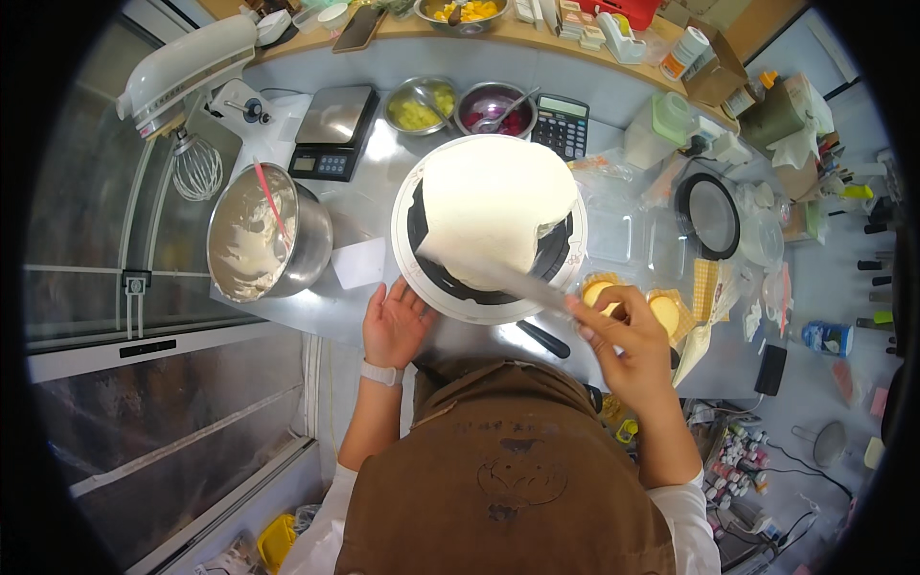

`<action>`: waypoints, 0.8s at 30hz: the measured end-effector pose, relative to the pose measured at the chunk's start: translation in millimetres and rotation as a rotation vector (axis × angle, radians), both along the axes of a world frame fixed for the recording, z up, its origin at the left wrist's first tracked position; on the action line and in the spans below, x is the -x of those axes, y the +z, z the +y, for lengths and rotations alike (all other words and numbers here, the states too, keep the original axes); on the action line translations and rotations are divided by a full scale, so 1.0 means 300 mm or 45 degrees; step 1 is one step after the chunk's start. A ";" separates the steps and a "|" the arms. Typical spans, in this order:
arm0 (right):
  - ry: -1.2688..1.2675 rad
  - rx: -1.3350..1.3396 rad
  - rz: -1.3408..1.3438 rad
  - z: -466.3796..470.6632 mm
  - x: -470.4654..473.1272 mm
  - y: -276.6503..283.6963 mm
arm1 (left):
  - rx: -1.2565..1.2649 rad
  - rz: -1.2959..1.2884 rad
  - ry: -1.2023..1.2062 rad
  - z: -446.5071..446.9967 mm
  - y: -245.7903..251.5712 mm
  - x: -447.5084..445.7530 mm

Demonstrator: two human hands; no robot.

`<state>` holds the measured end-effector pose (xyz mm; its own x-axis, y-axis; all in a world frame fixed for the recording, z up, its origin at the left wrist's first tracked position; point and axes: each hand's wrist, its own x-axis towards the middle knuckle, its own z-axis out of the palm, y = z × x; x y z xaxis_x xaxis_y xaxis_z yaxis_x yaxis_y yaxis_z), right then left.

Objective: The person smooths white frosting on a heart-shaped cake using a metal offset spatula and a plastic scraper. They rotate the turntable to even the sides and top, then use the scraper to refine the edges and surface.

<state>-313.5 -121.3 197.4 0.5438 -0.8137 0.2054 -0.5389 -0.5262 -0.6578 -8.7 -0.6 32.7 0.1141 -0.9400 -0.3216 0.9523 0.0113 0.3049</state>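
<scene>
A heart-shaped cake coated in pale cream [496, 201] sits on a black board on the white cake turntable [460, 310]. My right hand [625, 341] grips the handle end of a long icing spatula [517, 282], blurred, its blade over the cake's near left edge. Palm up with fingers apart, my left hand [394, 327] is at the turntable's near left rim; whether the fingertips touch it is not clear. A black-handled tool [544, 339] lies partly under the turntable, close to the table's front edge.
Left stand a steel mixing bowl [313, 237] with cream and a red spatula, a white scraper [359, 264], and a stand mixer [194, 68]. Behind are a scale [332, 133], fruit bowls [420, 108] and a calculator [562, 126]. Small round cakes [663, 316] and a piping bag [701, 345] lie right.
</scene>
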 end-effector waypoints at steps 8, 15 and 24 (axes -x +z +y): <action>-0.290 0.141 0.029 0.000 0.073 -0.002 | -0.241 0.024 -0.134 -0.001 -0.084 0.083; -0.289 0.066 0.036 0.039 0.077 -0.002 | -0.169 0.174 -0.128 -0.006 -0.118 0.071; -0.247 0.057 -0.031 0.024 0.048 -0.001 | -0.093 0.074 -0.355 0.015 -0.133 0.125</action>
<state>-328.0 -114.2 196.9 0.3717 -0.8925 0.2553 -0.6173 -0.4431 -0.6501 -46.1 3.8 -7.1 -0.1660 -0.9067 -0.3878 0.9316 -0.2731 0.2398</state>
